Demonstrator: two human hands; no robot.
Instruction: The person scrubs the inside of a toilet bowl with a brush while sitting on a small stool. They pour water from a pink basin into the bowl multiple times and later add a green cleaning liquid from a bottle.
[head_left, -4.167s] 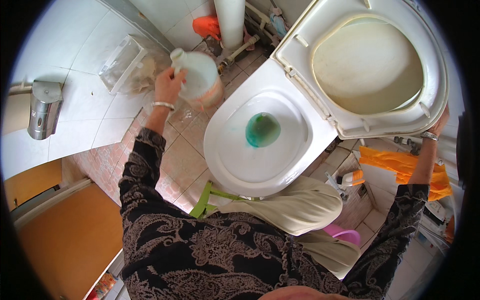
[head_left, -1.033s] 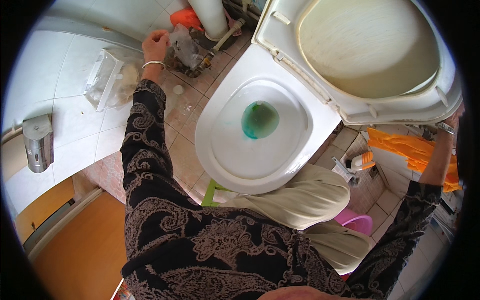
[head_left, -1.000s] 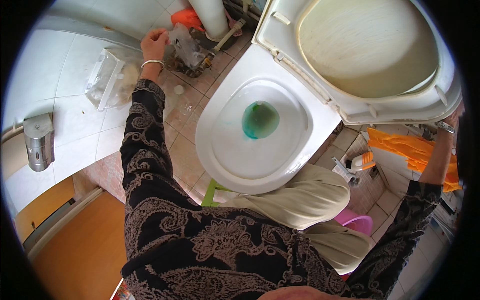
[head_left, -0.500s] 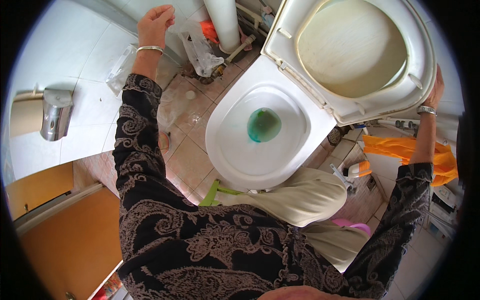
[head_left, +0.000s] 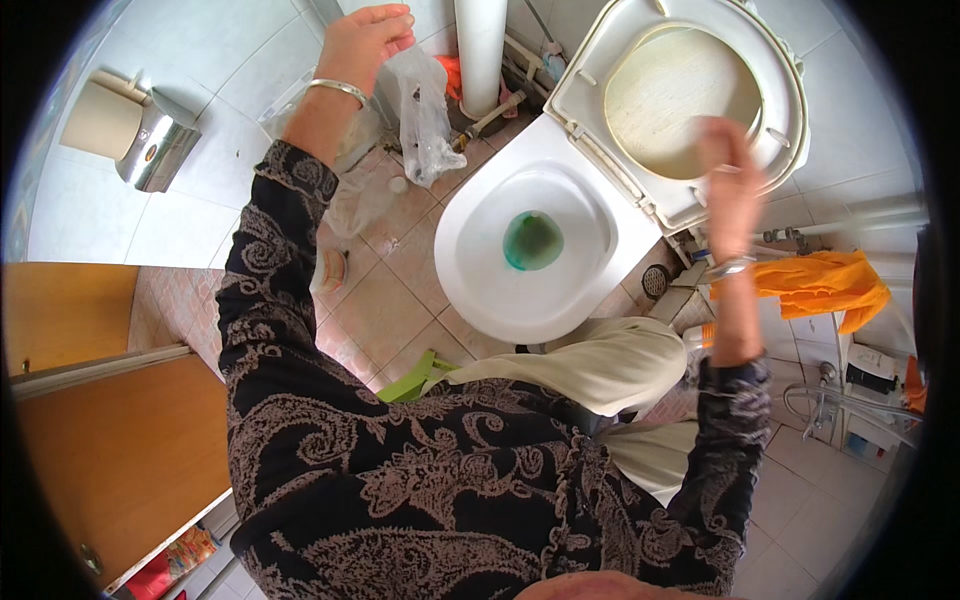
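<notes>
So the clear plastic bag (head_left: pixel 425 115) is what's in play here. It hangs crumpled from the left hand (head_left: pixel 362 42), which is up near the top edge of the view with the fingers pinched on the bag's top, a metal bangle (head_left: pixel 337 88) on that wrist. I can't make out what's inside the bag, it's just see-through and wrinkled. It dangles over the tiled floor (head_left: pixel 385 300), just beside the white pipe (head_left: pixel 481 55) and left of the toilet bowl (head_left: pixel 540 240).

The bowl is the one container I can actually read: there's a pool of blue-green water (head_left: pixel 532 241) sitting at the bottom. The seat and lid (head_left: pixel 685 95) are flipped up against the back.

Right hand (head_left: pixel 728 185) is raised in front of the lid's edge, fingers pointing up and loosely spread, holding nothing as far as I can tell, though it's motion-blurred. It also has a bracelet (head_left: pixel 728 268).

Further out: an orange cloth (head_left: pixel 820 288) near the right edge, a metal paper holder (head_left: pixel 135 135) on the wall at the upper left, and a wooden door (head_left: pixel 110 440) at the lower left.
</notes>
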